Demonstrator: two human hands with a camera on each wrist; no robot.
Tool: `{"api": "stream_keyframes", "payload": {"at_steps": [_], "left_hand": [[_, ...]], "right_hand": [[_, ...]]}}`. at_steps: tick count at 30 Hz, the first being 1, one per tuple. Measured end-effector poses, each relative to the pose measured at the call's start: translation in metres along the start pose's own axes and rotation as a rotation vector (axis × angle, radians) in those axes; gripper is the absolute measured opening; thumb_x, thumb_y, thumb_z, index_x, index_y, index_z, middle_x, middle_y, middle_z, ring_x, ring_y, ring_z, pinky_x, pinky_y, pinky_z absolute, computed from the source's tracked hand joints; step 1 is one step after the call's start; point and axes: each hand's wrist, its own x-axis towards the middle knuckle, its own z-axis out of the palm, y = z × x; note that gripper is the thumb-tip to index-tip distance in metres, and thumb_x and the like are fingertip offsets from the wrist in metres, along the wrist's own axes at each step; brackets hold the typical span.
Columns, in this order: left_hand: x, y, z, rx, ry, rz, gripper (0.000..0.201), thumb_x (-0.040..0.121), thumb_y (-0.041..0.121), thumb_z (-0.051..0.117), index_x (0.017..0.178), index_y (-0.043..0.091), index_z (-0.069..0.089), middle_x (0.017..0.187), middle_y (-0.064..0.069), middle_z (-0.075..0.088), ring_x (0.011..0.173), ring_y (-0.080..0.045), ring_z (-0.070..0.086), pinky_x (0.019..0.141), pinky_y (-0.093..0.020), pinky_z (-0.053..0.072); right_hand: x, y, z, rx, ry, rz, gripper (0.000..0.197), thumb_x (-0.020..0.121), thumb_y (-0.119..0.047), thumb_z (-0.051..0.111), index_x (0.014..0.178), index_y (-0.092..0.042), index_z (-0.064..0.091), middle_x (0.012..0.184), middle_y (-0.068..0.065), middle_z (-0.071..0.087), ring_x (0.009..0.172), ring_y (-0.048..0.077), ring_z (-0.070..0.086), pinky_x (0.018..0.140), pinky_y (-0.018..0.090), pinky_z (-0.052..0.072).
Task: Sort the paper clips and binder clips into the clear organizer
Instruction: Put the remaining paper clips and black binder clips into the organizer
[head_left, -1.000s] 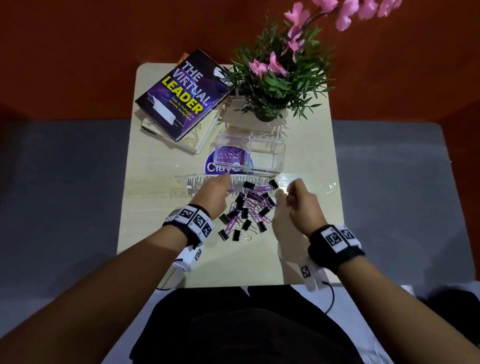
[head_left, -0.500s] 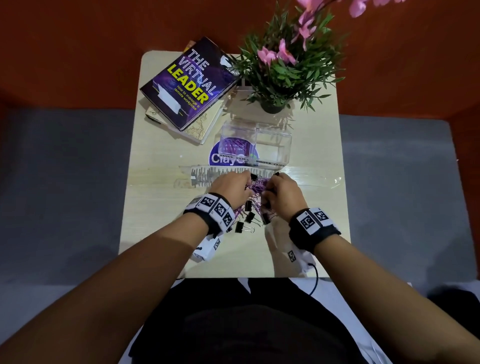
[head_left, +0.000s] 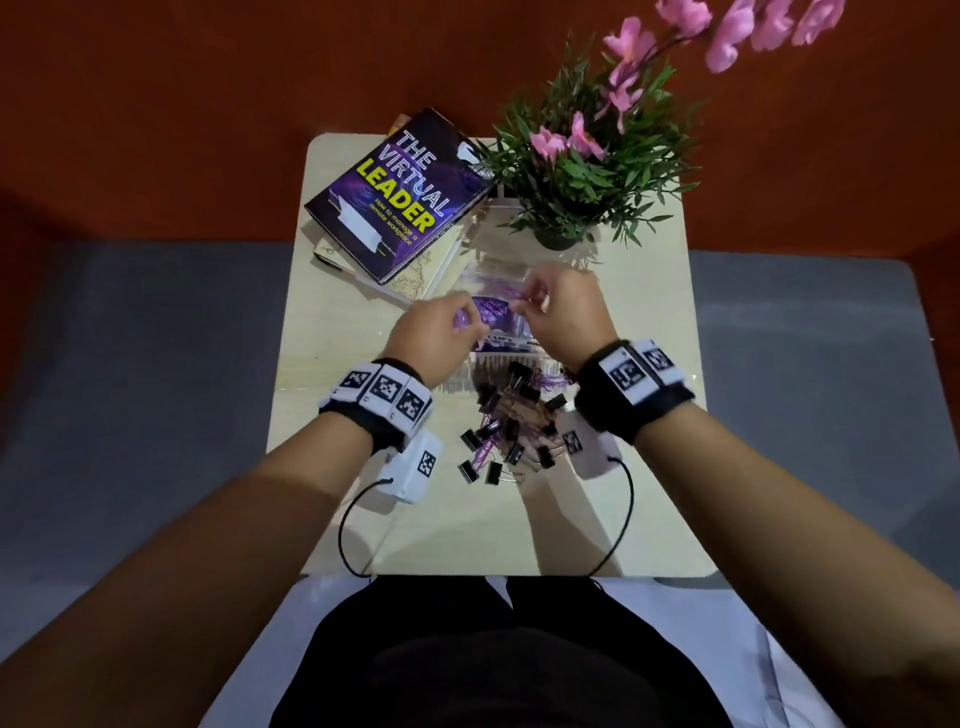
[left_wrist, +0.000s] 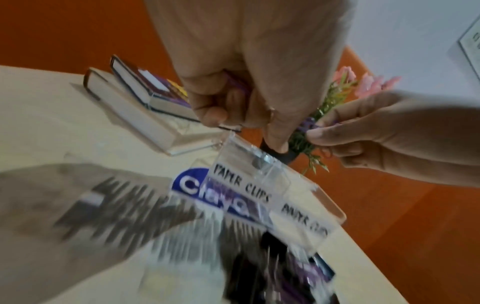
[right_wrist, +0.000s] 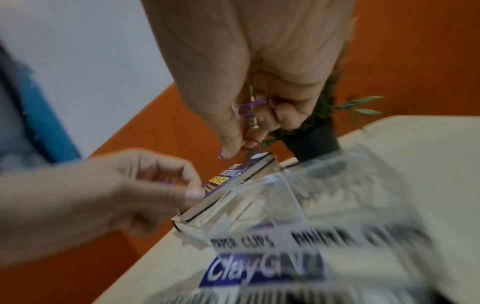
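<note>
While purple paper clips (right_wrist: 249, 107) are pinched in the right hand (head_left: 563, 312) and more in the left hand (head_left: 436, 332) above the clear organizer (left_wrist: 272, 185), a spill is risked: loose clips could be dropped into the binder-clip compartment or beside it.

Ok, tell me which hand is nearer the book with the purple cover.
Left. The left hand hovers just in front of the book, by its near corner, pinching purple paper clips. The right hand is farther off to the right, over the clear organizer.
</note>
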Motion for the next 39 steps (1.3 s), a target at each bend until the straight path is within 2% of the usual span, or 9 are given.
{"api": "stream_keyframes", "payload": {"at_steps": [3, 6, 9, 12, 16, 21, 30, 36, 39], "left_hand": [[0.017, 0.009, -0.013, 0.095, 0.1, -0.014, 0.009, 0.088, 0.023, 0.063, 0.083, 0.015, 0.061, 0.057, 0.004, 0.046, 0.057, -0.021, 0.047, 0.055, -0.028, 0.039], [0.018, 0.016, -0.007, 0.223, 0.016, -0.003, 0.006, 0.087, 0.02, 0.06, 0.083, 0.018, 0.065, 0.07, 0.0, 0.059, 0.069, -0.025, 0.059, 0.065, -0.031, 0.048], [0.001, 0.014, 0.019, 0.293, -0.165, 0.045, 0.01, 0.089, 0.023, 0.062, 0.081, 0.021, 0.065, 0.07, 0.006, 0.064, 0.06, -0.011, 0.06, 0.065, -0.026, 0.047], [-0.016, 0.009, 0.047, 0.356, -0.342, 0.12, 0.007, 0.087, 0.028, 0.066, 0.09, 0.022, 0.065, 0.09, 0.002, 0.071, 0.076, -0.017, 0.064, 0.07, -0.03, 0.05], [-0.017, 0.007, 0.062, 0.457, -0.36, 0.202, 0.015, 0.088, 0.027, 0.065, 0.097, 0.017, 0.062, 0.09, -0.004, 0.071, 0.082, -0.027, 0.066, 0.075, -0.038, 0.056], [-0.011, 0.011, 0.066, 0.519, -0.393, 0.223, 0.013, 0.092, 0.024, 0.058, 0.085, 0.013, 0.058, 0.079, -0.005, 0.068, 0.073, -0.028, 0.063, 0.068, -0.038, 0.054], [-0.012, 0.004, 0.049, 0.466, -0.463, 0.282, 0.016, 0.095, 0.021, 0.045, 0.093, 0.01, 0.057, 0.073, -0.006, 0.061, 0.066, -0.027, 0.058, 0.062, -0.037, 0.05], [0.016, 0.01, -0.001, 0.343, -0.219, 0.182, 0.015, 0.099, 0.021, 0.042, 0.094, 0.012, 0.053, 0.062, 0.003, 0.053, 0.053, -0.014, 0.051, 0.048, -0.026, 0.043], [0.041, 0.019, -0.011, 0.409, -0.165, 0.139, 0.016, 0.096, 0.018, 0.048, 0.101, 0.005, 0.057, 0.074, -0.006, 0.059, 0.065, -0.024, 0.058, 0.055, -0.031, 0.042]], "right_hand": [[0.026, -0.011, 0.012, -0.14, -0.135, -0.036, 0.019, 0.077, -0.004, 0.067, 0.096, -0.006, 0.064, 0.1, 0.015, 0.065, 0.085, 0.029, 0.062, 0.068, 0.033, 0.052], [0.02, -0.01, 0.009, -0.145, -0.139, -0.116, 0.043, 0.074, 0.003, 0.066, 0.115, -0.008, 0.061, 0.115, 0.017, 0.061, 0.1, 0.031, 0.06, 0.087, 0.037, 0.052], [-0.009, 0.01, 0.0, -0.054, 0.025, -0.181, 0.034, 0.077, 0.006, 0.063, 0.107, -0.009, 0.065, 0.109, 0.014, 0.065, 0.089, 0.023, 0.06, 0.081, 0.024, 0.043], [-0.042, 0.046, 0.007, -0.082, -0.03, -0.102, 0.021, 0.079, 0.003, 0.061, 0.094, -0.009, 0.069, 0.093, 0.011, 0.069, 0.073, 0.023, 0.06, 0.071, 0.032, 0.052], [-0.053, 0.073, 0.029, -0.223, -0.16, -0.079, 0.022, 0.076, 0.003, 0.058, 0.092, -0.008, 0.067, 0.096, 0.013, 0.066, 0.077, 0.037, 0.062, 0.062, 0.045, 0.054], [-0.049, 0.074, 0.041, -0.303, -0.197, -0.084, 0.02, 0.078, -0.002, 0.057, 0.097, -0.006, 0.063, 0.096, 0.013, 0.062, 0.08, 0.036, 0.06, 0.06, 0.043, 0.053], [-0.055, 0.079, 0.039, -0.199, -0.195, -0.085, 0.016, 0.079, 0.003, 0.057, 0.093, -0.003, 0.063, 0.094, 0.018, 0.061, 0.081, 0.038, 0.059, 0.061, 0.042, 0.05], [-0.045, 0.047, 0.012, -0.006, -0.003, -0.123, 0.011, 0.086, -0.002, 0.057, 0.092, -0.008, 0.063, 0.089, 0.009, 0.061, 0.073, 0.022, 0.055, 0.064, 0.03, 0.045], [-0.019, 0.02, 0.008, -0.023, 0.066, -0.166, 0.011, 0.085, -0.002, 0.058, 0.09, -0.009, 0.065, 0.088, 0.004, 0.06, 0.078, 0.017, 0.05, 0.07, 0.026, 0.04]]}}
